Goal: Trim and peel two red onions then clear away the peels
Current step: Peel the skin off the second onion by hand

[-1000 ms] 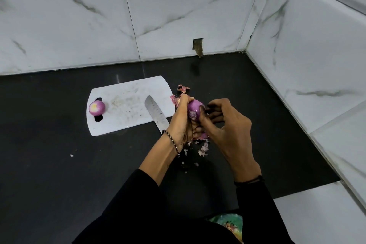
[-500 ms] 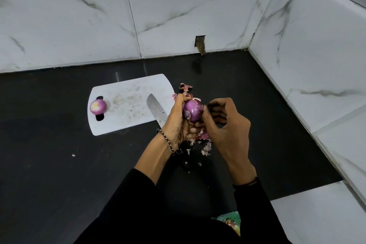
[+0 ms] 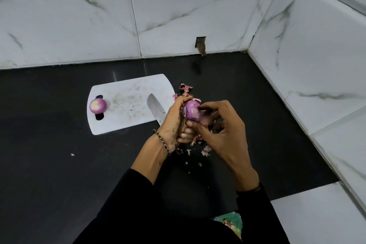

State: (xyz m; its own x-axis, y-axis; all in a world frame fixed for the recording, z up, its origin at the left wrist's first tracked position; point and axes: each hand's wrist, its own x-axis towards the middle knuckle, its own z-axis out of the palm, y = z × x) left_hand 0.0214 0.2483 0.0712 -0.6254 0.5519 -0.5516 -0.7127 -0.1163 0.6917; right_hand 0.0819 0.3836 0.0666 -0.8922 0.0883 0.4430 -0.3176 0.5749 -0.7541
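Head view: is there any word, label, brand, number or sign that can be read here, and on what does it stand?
No readable text in this view.
Knife blade: small marks, nothing legible.
Cutting board: stains only.
Held onion: no sticker.
Green packet at the bottom edge: coloured print, too blurred to read.

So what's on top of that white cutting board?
A peeled onion at its left end and a knife blade near its right edge. The left hand hides the knife's handle.

My left hand (image 3: pixel 174 123) grips a red onion (image 3: pixel 191 112) while my right hand (image 3: pixel 221 134) pinches it. A peeled onion (image 3: pixel 98 106) sits on the cutting board (image 3: pixel 126 105).
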